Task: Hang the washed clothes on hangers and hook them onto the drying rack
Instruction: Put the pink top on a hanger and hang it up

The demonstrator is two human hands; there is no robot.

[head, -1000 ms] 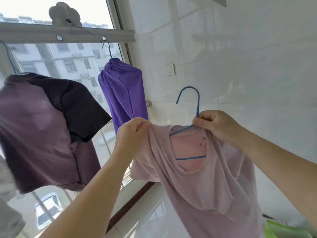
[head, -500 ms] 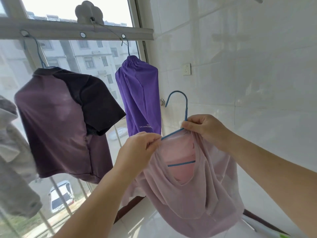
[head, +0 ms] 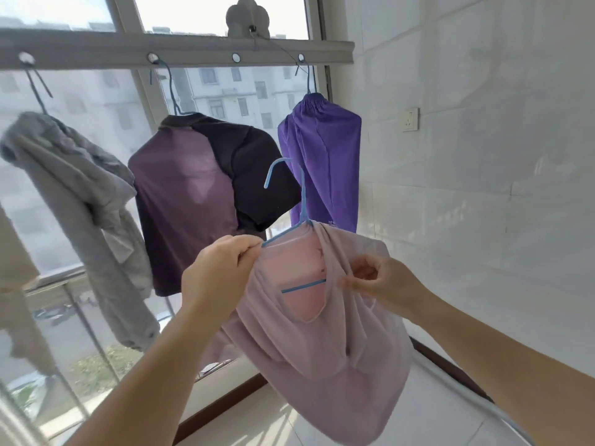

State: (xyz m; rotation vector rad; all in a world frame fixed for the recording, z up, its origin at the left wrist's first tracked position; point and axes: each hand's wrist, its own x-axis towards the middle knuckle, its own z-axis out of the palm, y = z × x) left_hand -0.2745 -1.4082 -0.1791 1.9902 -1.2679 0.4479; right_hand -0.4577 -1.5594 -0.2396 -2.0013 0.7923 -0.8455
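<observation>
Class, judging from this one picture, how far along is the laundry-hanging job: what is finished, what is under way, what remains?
Done: a grey garment, a maroon and black shirt and a purple garment already hang from the drying rack. In hand: the left hand and right hand pinch a pink garment partly fitted on a blue hanger. Left: straighten it and hook it onto the rack.

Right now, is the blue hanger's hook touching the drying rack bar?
Apart. The head view shows the blue hanger in the pink garment, its hook well below the drying rack bar.
</observation>
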